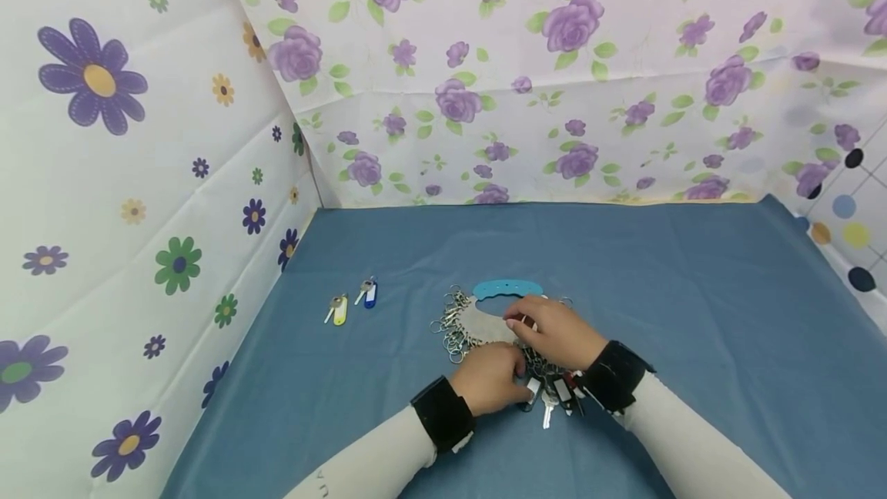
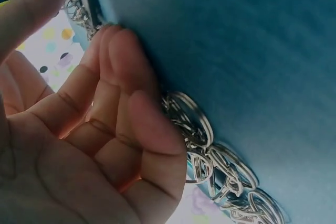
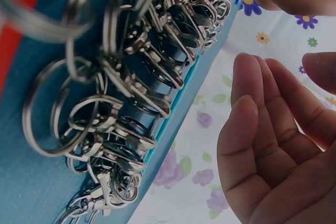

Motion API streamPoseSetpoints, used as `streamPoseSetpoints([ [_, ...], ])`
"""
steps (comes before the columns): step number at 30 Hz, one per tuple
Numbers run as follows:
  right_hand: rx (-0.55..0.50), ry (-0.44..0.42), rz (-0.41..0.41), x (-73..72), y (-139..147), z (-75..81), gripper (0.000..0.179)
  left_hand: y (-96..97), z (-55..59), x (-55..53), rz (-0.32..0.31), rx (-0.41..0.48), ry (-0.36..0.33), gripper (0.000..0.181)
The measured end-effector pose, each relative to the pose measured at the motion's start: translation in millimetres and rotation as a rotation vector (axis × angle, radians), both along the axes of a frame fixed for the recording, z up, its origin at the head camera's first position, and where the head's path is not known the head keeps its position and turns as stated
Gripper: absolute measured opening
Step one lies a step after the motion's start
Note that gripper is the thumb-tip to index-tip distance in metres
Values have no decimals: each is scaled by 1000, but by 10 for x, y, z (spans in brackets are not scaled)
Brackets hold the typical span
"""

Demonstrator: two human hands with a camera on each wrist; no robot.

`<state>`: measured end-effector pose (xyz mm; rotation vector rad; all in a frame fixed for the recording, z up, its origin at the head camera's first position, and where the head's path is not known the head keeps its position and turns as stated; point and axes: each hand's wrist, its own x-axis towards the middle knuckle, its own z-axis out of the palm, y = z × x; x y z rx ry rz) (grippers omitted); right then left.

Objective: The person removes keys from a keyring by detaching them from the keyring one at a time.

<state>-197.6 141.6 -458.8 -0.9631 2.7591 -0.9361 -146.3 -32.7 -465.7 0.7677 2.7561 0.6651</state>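
A grey curved key holder [image 1: 478, 323] with a turquoise handle [image 1: 508, 289] lies on the cloth, metal clips and split rings along its edge. Keys with black tags [image 1: 563, 389] and a silver key [image 1: 548, 410] hang off its near side. My left hand [image 1: 488, 377] is at that near edge, thumb beside a black tag with a white label [image 1: 532, 390]; its fingers curl loosely by the rings [image 2: 194, 124]. Above the holder's right part hovers my right hand [image 1: 554, 328], fingers loosely bent, nothing between them. Clips [image 3: 157, 66] show close beside it in the right wrist view.
Left of the holder lie a key with a yellow tag [image 1: 339, 310] and a key with a blue tag [image 1: 370, 295]. Blue cloth [image 1: 665, 276] covers the table. Flowered sheets [image 1: 485, 98] stand behind and at the left, a dotted one [image 1: 855, 233] at the right.
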Motion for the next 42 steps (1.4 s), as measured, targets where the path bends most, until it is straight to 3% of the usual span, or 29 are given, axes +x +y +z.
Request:
streamPoseSetpoints([
  [9, 4, 9, -9, 12, -13, -16, 26, 39, -12, 50, 16, -78, 82, 27],
  [14, 5, 15, -8, 8, -9, -21, 26, 75, -17, 48, 22, -90, 82, 29],
  [22, 1, -5, -2, -18, 5, -50, 27, 128, 17, 54, 9, -54, 32, 28],
  [29, -4, 5, -5, -28, 10, -62, 27, 123, -1, 33, -6, 10, -38, 40],
  [37, 0, -4, -6, -12, 8, -40, 26, 59, -46, 1, 0, 87, -87, 15],
  [42, 2, -19, -3, -16, 8, -29, 27, 4, -10, -8, 24, 123, -128, 5],
])
